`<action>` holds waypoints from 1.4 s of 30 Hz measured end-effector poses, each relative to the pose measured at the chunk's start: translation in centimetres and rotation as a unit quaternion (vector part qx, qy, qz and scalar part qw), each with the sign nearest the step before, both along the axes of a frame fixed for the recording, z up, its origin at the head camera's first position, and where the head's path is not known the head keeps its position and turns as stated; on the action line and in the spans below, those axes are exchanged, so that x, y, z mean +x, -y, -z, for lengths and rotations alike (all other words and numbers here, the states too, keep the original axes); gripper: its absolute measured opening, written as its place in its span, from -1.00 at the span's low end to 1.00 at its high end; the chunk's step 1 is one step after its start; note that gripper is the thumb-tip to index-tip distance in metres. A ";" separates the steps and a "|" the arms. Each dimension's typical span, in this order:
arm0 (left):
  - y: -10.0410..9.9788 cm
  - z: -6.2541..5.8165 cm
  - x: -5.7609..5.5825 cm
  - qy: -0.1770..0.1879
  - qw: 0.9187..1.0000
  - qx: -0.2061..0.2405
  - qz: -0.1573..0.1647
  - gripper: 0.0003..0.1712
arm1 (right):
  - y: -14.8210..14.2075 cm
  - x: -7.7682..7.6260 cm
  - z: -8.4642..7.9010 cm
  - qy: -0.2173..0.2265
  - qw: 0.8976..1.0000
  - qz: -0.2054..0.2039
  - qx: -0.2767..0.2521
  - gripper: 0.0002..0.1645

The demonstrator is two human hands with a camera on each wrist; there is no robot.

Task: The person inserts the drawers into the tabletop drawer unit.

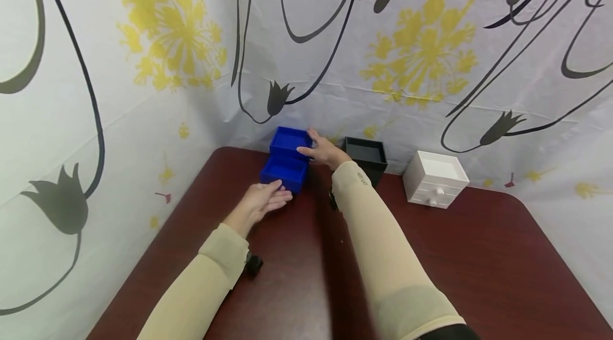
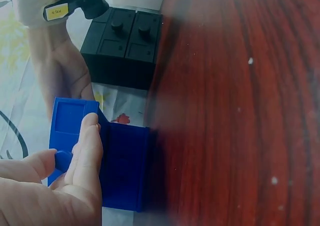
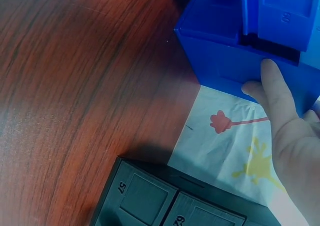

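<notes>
A small blue drawer cabinet [image 1: 290,139] stands at the back left of the table, with its upper drawer [image 1: 286,167] pulled out toward me. My left hand [image 1: 258,201] is at the drawer's front; in the left wrist view its thumb and fingers pinch the drawer's round knob [image 2: 63,161]. Against the right side of the cabinet rests my right hand [image 1: 326,151], its fingers fairly straight. The right wrist view shows fingertips touching the blue side wall [image 3: 220,60] below the drawer. Whatever lies inside the drawer cannot be made out.
Right of the blue cabinet stands a black drawer cabinet [image 1: 366,151], partly behind my right forearm. A white drawer cabinet [image 1: 436,177] with two knobs is farther right. Flower-patterned cloth [image 1: 306,63] hangs behind the dark red-brown table [image 1: 479,255].
</notes>
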State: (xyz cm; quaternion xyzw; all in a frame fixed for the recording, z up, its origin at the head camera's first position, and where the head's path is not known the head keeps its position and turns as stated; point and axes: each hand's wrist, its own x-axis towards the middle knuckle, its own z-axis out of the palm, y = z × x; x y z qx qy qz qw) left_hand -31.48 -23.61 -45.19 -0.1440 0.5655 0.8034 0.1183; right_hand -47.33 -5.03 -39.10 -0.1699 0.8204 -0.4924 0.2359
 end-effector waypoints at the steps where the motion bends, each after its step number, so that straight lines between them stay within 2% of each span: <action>1: 0.0 0.0 0.0 0.001 1.000 0.000 -0.003 -0.50 | 0.0 0.0 0.0 0.000 1.000 0.000 0.000 0.06; 11: 0.0 -0.1 -0.6 0.005 1.000 -0.008 -0.012 -0.49 | 0.1 -0.2 0.1 0.014 1.000 0.009 -0.015 0.07; 25: -0.9 0.2 -1.1 0.003 0.999 -0.004 -0.032 -0.52 | 0.1 -0.2 0.3 0.014 1.000 0.013 -0.006 0.08; 31: -1.1 0.1 -1.2 -0.002 0.999 -0.020 -0.038 -0.53 | 0.1 -0.2 0.1 0.024 0.999 0.012 -0.021 0.09; 42: -1.6 0.3 -0.8 -0.012 0.997 -0.017 -0.076 -0.51 | 0.3 0.0 0.3 0.019 0.999 0.017 -0.022 0.07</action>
